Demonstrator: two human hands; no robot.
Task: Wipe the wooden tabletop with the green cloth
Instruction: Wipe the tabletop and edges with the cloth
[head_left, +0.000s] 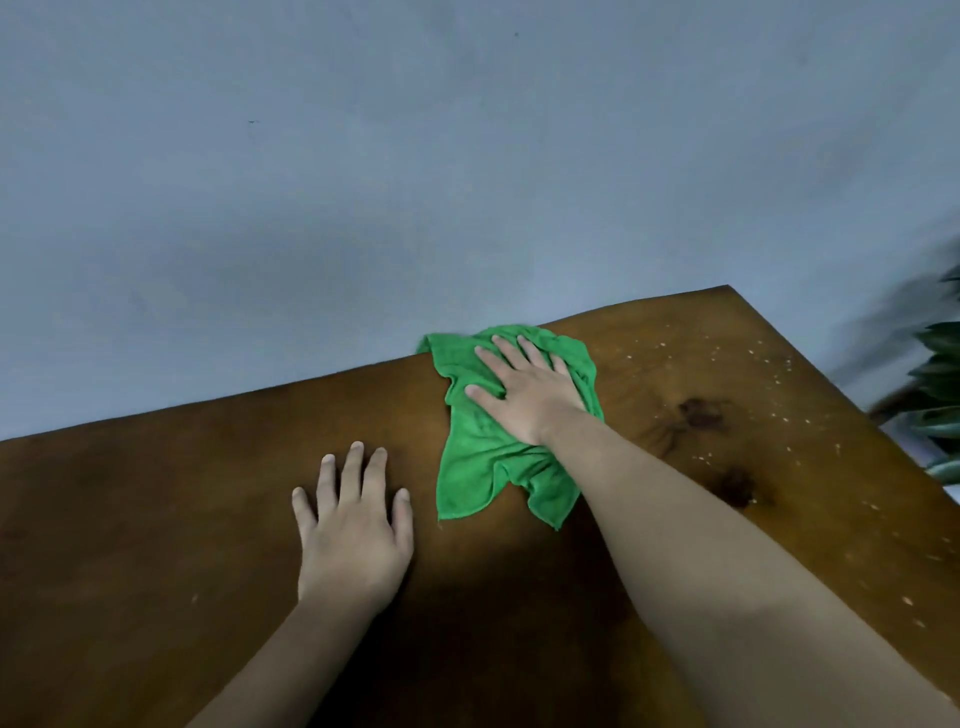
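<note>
A crumpled green cloth (478, 457) lies on the brown wooden tabletop (156, 519), reaching the far edge by the wall. My right hand (524, 392) presses flat on the cloth's upper part, fingers spread and pointing toward the wall. My left hand (353, 525) rests palm down on bare wood, just left of the cloth's lower corner and not touching it. Pale crumbs (753, 364) are scattered over the right part of the tabletop, beyond the cloth.
A grey-blue wall (415, 156) runs right behind the table's far edge. Dark green plant leaves (940, 395) stand past the table's right edge. Dark knots (701, 413) mark the wood to the right of my forearm.
</note>
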